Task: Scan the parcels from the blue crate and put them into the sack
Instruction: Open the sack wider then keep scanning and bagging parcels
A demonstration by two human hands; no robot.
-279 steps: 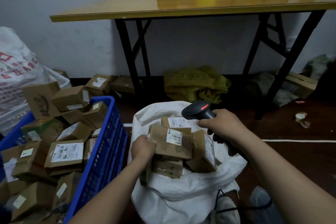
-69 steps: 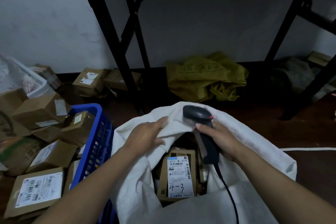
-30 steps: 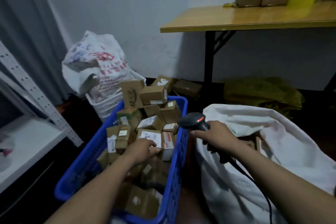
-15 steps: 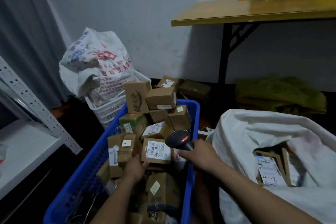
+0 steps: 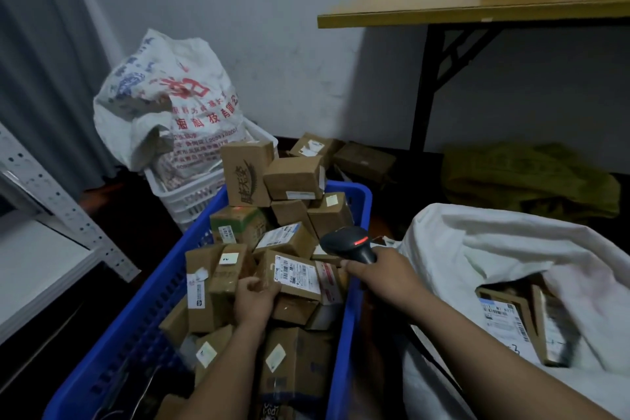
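The blue crate (image 5: 347,300) in the lower middle is heaped with several brown cardboard parcels. My left hand (image 5: 254,300) is inside it and grips the near edge of a flat labelled parcel (image 5: 295,274) that lies tilted on the heap. My right hand (image 5: 385,278) holds a black barcode scanner (image 5: 347,242) just right of that parcel, its red light on and its head pointing left over the crate. The white sack (image 5: 494,249) stands open at the right, with labelled parcels (image 5: 504,320) showing inside.
A printed white bag (image 5: 163,106) sits in a white basket (image 5: 191,194) behind the crate. Loose boxes (image 5: 363,160) lie on the floor by the wall. A yellow-topped table (image 5: 477,3) with black legs stands at the right, a green cloth (image 5: 528,177) under it. A metal shelf (image 5: 51,225) is at left.
My left hand has taken hold of the flat labelled parcel and tipped it up slightly. The scanner stays beside it, over the crate's right side.
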